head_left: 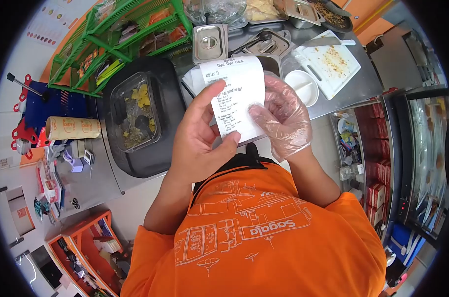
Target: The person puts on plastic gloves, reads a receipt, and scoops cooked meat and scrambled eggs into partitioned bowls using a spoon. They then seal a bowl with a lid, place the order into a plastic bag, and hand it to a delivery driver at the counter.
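Receipt (237, 94) headed "Gyu Gyu Dark", both hands (200, 136).

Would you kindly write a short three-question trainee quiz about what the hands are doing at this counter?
1. True or false: both hands hold the printed receipt.
2. Which hand wears a clear plastic glove: A) left hand B) right hand?
3. Fill in: the white cutting board lies to the ____ of the receipt.

Key: 1 true; 2 B; 3 right.
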Action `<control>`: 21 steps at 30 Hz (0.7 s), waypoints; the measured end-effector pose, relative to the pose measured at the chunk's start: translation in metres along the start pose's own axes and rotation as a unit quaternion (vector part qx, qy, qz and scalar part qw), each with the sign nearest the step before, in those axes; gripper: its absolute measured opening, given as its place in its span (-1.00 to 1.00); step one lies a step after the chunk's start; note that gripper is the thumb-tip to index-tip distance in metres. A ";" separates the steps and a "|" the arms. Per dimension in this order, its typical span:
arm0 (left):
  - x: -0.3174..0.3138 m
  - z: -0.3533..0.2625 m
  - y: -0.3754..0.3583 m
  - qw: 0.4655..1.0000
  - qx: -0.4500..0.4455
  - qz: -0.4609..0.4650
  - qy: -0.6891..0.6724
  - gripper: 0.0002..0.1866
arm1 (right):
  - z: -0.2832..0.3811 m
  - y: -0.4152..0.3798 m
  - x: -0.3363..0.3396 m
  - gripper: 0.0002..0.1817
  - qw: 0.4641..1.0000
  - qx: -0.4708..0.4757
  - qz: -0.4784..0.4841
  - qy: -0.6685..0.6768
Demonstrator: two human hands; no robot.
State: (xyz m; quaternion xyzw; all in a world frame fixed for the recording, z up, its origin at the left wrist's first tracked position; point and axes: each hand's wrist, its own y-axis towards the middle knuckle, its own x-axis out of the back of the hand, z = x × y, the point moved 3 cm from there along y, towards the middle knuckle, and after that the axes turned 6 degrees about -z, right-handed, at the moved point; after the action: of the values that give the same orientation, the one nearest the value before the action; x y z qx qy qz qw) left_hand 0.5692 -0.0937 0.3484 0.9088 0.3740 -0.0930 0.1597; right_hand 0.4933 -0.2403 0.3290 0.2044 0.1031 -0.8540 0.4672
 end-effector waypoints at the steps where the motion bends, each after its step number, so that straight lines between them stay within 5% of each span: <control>1: 0.002 -0.001 0.001 1.000 0.001 0.000 -0.004 -0.18 | 0.002 -0.001 -0.004 -0.44 1.000 0.014 -0.006 -0.001; 21: 0.030 -0.010 0.002 0.999 0.020 0.011 -0.040 -0.13 | 0.000 -0.016 -0.022 -0.44 0.992 0.072 -0.075 -0.074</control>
State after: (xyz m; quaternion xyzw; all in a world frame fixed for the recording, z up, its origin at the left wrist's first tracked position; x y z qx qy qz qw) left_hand 0.5923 -0.0724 0.3493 0.9114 0.3555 -0.1354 0.1569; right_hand 0.4909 -0.2148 0.3386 0.1652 0.0218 -0.9046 0.3923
